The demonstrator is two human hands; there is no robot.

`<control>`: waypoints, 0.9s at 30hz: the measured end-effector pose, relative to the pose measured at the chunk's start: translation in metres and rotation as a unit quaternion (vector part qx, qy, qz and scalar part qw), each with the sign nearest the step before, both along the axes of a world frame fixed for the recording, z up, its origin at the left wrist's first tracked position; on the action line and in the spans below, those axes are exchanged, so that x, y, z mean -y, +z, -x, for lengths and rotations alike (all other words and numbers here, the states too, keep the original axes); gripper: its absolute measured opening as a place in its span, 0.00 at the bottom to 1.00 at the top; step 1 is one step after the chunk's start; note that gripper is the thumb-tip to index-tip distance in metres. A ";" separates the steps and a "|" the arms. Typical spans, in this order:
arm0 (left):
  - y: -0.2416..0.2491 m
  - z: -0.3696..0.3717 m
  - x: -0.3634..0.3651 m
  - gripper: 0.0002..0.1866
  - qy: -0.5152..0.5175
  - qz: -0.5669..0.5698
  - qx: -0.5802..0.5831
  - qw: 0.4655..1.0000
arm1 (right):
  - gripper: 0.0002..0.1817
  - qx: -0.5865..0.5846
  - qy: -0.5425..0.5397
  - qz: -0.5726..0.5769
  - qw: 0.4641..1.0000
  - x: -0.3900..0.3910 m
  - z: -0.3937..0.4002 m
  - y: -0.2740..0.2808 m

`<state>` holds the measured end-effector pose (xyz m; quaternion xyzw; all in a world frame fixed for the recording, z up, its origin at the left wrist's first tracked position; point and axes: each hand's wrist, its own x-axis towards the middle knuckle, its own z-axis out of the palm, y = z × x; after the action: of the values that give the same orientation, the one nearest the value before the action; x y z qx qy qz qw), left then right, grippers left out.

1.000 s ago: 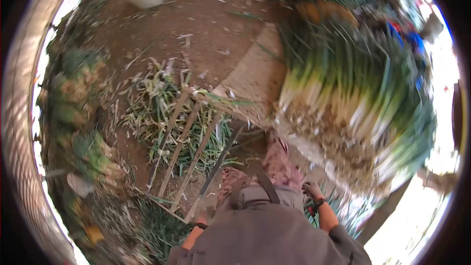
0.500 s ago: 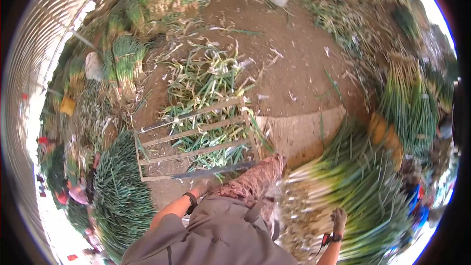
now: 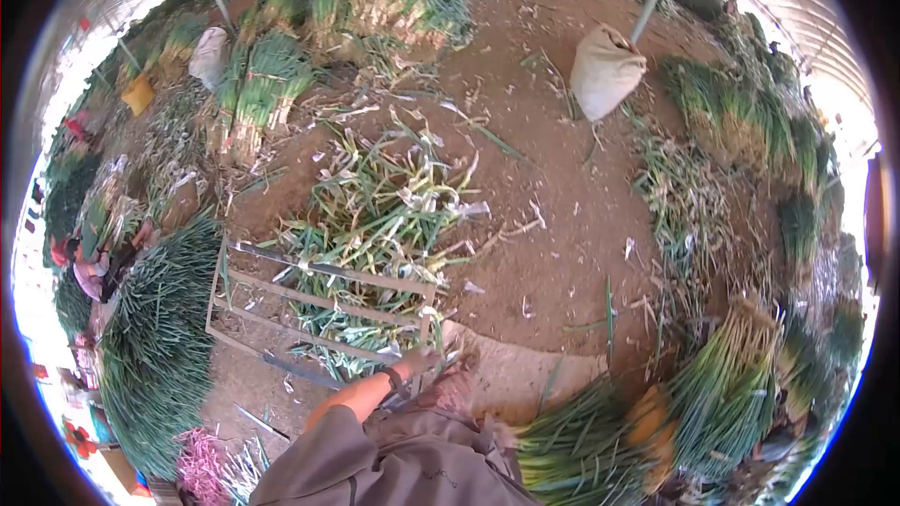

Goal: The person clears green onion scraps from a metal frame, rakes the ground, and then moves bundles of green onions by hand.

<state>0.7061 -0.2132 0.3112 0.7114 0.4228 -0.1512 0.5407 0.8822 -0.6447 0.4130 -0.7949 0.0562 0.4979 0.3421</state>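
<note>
Left hand (image 3: pixel 419 360) is at the near right corner of the rack (image 3: pixel 321 300); whether it grips cannot be told. Right hand is out of view. Rack overlaps the near side of the trimmings (image 3: pixel 375 201), between an onion stack (image 3: pixel 155 347) and a board (image 3: pixel 530 367).

The left hand (image 3: pixel 420 360) is appearing blurred at the slatted frame (image 3: pixel 323 300) — its grip is not showing. The lower edge is cutting off the jacket (image 3: pixel 412 466) and green onions (image 3: pixel 574 440). At far left, a person (image 3: pixel 91 274) is appearing too small for detail.
</note>
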 end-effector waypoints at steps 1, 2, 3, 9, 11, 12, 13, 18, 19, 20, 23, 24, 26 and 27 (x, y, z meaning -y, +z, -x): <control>0.032 -0.030 -0.021 0.29 0.009 0.016 0.031 0.999 | 0.10 0.000 0.007 -0.008 1.000 -0.019 -0.022 0.007; 0.046 -0.048 -0.042 0.28 0.017 0.023 0.045 0.999 | 0.10 0.002 0.012 -0.011 1.000 -0.036 -0.042 0.011; 0.059 -0.064 -0.059 0.27 0.024 0.031 0.060 0.997 | 0.10 0.006 0.020 -0.014 1.000 -0.048 -0.061 0.013; 0.047 -0.051 -0.113 0.21 0.235 -0.026 0.138 0.962 | 0.09 -0.007 0.135 -0.021 0.991 -0.133 -0.183 0.009; 0.030 -0.017 -0.113 0.15 0.215 -0.101 -0.003 0.971 | 0.09 -0.028 0.194 -0.015 0.980 -0.173 -0.225 -0.001; -0.020 0.025 -0.096 0.13 0.099 -0.226 -0.050 0.968 | 0.09 -0.037 0.216 -0.013 0.976 -0.197 -0.245 -0.007; -0.050 0.057 -0.085 0.11 -0.005 -0.359 -0.106 0.927 | 0.09 -0.042 0.236 -0.012 0.971 -0.222 -0.266 -0.012; 0.003 0.059 -0.014 0.10 0.219 -0.169 -0.310 0.909 | 0.08 -0.059 0.330 -0.008 0.942 -0.347 -0.393 -0.043; 0.019 0.026 -0.009 0.10 0.405 -0.071 -0.258 0.874 | 0.08 -0.058 0.346 -0.009 0.937 -0.373 -0.420 -0.045; 0.030 -0.007 0.001 0.11 0.587 -0.006 -0.201 0.784 | 0.08 -0.053 0.361 -0.011 0.931 -0.402 -0.448 -0.045; 0.039 -0.087 -0.004 0.11 0.642 0.078 -0.177 0.742 | 0.08 -0.029 0.396 -0.052 0.917 -0.492 -0.534 -0.038; 0.037 -0.110 -0.014 0.11 0.623 0.095 -0.175 0.756 | 0.08 -0.018 0.404 -0.083 0.911 -0.528 -0.568 -0.037; 0.029 -0.151 -0.038 0.12 0.584 0.124 -0.169 0.785 | 0.08 0.019 0.387 -0.145 0.910 -0.602 -0.633 -0.036; 0.022 -0.167 -0.058 0.12 0.564 0.133 -0.163 0.799 | 0.07 0.058 0.316 -0.134 0.937 -0.645 -0.643 -0.020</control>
<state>0.8727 -0.1550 0.3335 0.2334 0.8067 0.0121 0.5428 1.5248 -0.0001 0.3928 -0.7461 -0.2850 0.5362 0.2730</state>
